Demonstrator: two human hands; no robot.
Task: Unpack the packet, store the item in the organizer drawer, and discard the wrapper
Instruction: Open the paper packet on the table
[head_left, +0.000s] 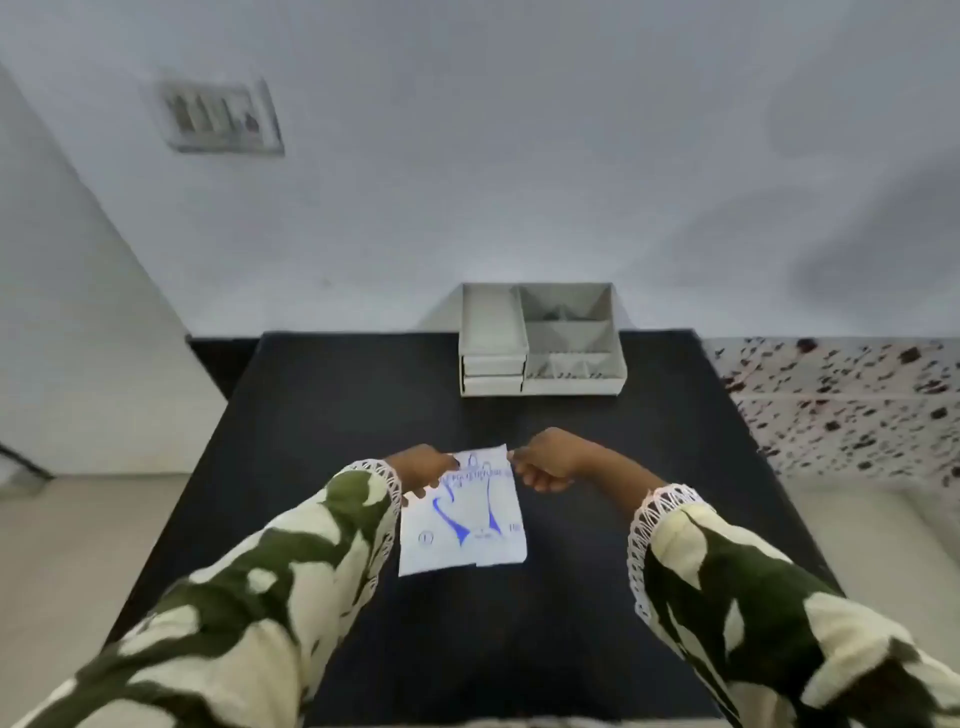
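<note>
Over the middle of the black surface (332, 415), a white packet (462, 514) held up by its top edge: left hand (423, 467) pinched on the 10 o'clock corner, right hand (545, 462) pinched on the 2 o'clock corner. Blue print across it, too blurred to read. Bare surface all round the packet. At 12 o'clock, against the wall, a grey organizer (540, 340): open compartments on top, no contents visible, two shut drawers (492, 373) on its left.
</note>
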